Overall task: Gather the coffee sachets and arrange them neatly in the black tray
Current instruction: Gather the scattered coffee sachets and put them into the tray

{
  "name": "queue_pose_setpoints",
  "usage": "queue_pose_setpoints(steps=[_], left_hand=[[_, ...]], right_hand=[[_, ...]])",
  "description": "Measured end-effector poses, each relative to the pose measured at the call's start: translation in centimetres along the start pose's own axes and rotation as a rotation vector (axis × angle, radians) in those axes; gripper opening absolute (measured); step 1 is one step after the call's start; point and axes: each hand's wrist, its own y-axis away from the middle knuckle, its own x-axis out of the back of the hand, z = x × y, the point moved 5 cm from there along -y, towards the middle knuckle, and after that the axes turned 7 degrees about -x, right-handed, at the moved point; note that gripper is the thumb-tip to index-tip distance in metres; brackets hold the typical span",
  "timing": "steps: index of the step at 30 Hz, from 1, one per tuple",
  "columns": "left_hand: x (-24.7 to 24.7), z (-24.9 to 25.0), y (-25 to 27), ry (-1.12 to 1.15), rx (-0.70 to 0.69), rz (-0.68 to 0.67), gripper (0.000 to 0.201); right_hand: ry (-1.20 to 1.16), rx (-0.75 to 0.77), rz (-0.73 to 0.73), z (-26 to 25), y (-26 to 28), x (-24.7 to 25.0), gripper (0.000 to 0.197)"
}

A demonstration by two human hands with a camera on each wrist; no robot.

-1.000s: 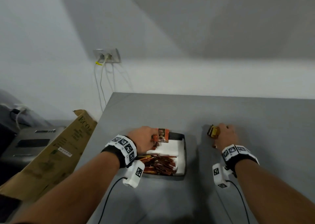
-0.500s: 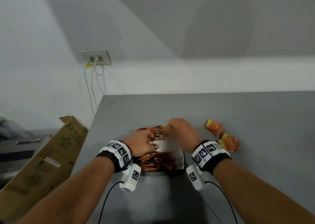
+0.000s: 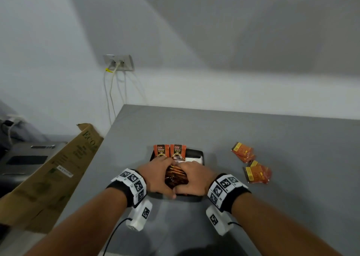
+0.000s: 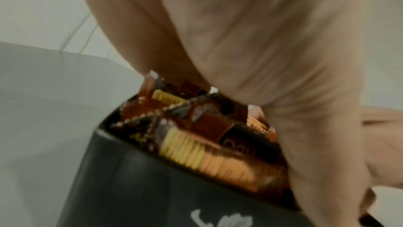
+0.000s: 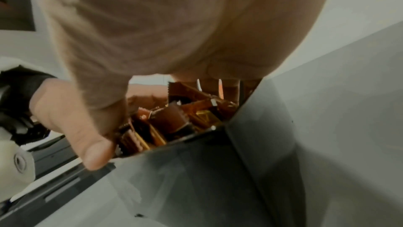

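The black tray sits on the grey table in front of me. Two orange coffee sachets stand upright at its far end. A pile of sachets fills the near part. My left hand and right hand cup this pile from either side, fingers curled round it, thumbs meeting at the near rim. The left wrist view shows the pile under my palm above the tray wall. The right wrist view shows the sachets beside my thumb. Loose sachets lie to the right.
A cardboard box leans against the table's left edge, with a grey device behind it. A wall socket with hanging cables is on the back wall. Bare grey tabletop stretches behind and right of the tray.
My right hand came from the loose sachets over to the tray. A second sachet now stands upright beside the first. Both hands dropped onto the pile and closed round it.
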Motion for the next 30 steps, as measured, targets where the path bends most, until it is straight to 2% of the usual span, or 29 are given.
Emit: queue_pose_setpoints(steps=[4,9,17,20,24,28,30], left_hand=[[-1.1,1.1,-0.2,-0.052,0.036,0.031,0.105],[-1.2,1.9,-0.6,-0.029,0.068,0.010,0.110],[-0.8,2.0,-0.3,0.090,0.086,-0.039,0.110],[-0.3,1.7,-0.7,0.147,0.057,-0.036,0.102],[1.7,2.7,-1.5,0.196,-0.008,0.137,0.077],[3.6,6.5,-3.8,0.218,-0.033,0.290,0.051],[4.1,8.2,-5.8,0.196,-0.035,0.347,0.034]], right_hand=[[0.153,-0.009,-0.066,1.0,0.0,0.3,0.079],[0.331,-0.021,-0.072,1.5,0.7,1.1,0.092],[0.272,-0.019,-0.056,2.1,1.1,1.4,0.101],[0.186,0.002,-0.023,2.3,1.3,2.9,0.102],[0.015,0.042,0.151,3.8,0.7,5.9,0.083],[-0.007,-0.122,0.365,8.7,1.5,9.9,0.054],[0.055,-0.249,0.379,11.8,2.6,11.1,0.048]])
